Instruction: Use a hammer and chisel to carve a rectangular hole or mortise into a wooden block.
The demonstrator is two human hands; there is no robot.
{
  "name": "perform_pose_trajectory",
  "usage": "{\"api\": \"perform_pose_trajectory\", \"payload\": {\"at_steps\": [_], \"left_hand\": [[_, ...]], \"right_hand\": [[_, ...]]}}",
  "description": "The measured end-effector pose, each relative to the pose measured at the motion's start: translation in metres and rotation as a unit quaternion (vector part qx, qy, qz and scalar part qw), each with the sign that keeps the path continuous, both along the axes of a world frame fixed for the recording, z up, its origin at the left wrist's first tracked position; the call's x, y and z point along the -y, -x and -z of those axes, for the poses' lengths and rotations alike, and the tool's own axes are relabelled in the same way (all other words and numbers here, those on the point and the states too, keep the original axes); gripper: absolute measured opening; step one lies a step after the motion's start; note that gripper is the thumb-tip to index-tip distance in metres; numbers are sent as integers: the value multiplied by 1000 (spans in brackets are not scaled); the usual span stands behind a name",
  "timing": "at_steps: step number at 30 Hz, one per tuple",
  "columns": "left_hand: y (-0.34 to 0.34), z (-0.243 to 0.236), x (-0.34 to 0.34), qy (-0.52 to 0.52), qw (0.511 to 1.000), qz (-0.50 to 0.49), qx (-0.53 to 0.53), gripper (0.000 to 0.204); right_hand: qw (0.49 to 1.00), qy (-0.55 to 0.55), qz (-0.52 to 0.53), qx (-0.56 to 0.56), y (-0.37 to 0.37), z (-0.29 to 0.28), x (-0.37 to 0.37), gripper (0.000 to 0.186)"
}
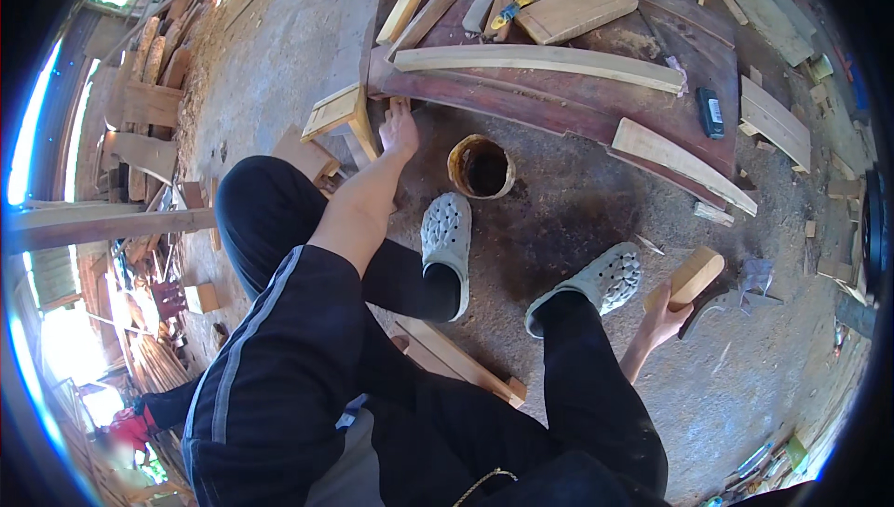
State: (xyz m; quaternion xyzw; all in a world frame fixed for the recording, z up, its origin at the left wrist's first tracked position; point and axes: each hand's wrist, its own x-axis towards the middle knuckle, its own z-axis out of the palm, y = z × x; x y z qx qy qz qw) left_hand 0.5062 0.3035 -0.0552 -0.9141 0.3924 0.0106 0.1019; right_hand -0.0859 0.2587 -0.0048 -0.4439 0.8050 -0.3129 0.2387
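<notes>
My left hand [400,135] reaches to the near edge of a dark reddish wooden panel [577,107], beside a small light wooden frame [331,111]. Its fingers are curled at that edge, and what they grip is hard to make out. My right hand [667,307], low at the right, holds a rounded light wooden block [691,274]. A stained tub [456,164] with dark contents stands between the panel and my feet in pale clogs [444,228]. A long curved pale board [535,65] and another pale piece [680,158] lie on the panel, with a black rectangular device [710,111].
Wooden offcuts and a thick plank [577,9] lie at the back of the panel. Stacked timber [149,102] and a horizontal beam [121,228] are at the left. Loose boards [773,116] line the right. A low wooden piece [461,367] lies between my legs.
</notes>
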Motion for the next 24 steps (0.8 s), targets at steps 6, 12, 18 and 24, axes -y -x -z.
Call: {"api": "perform_pose_trajectory", "payload": {"at_steps": [6,12,18,24], "left_hand": [[-7,3,10,-14,980,197,-9,63],[20,-9,17,-23,986,167,-20,58],[-15,0,-18,-27,994,-96,-53,48],[-24,18,8,14,986,-165,37,36]], "right_hand": [[999,-21,-33,-22,-9,0,5,69],[999,-22,-27,-22,-17,-3,0,71],[999,-27,-32,-20,-26,-2,-7,77],[999,-12,-33,19,-19,-11,-10,68]]}}
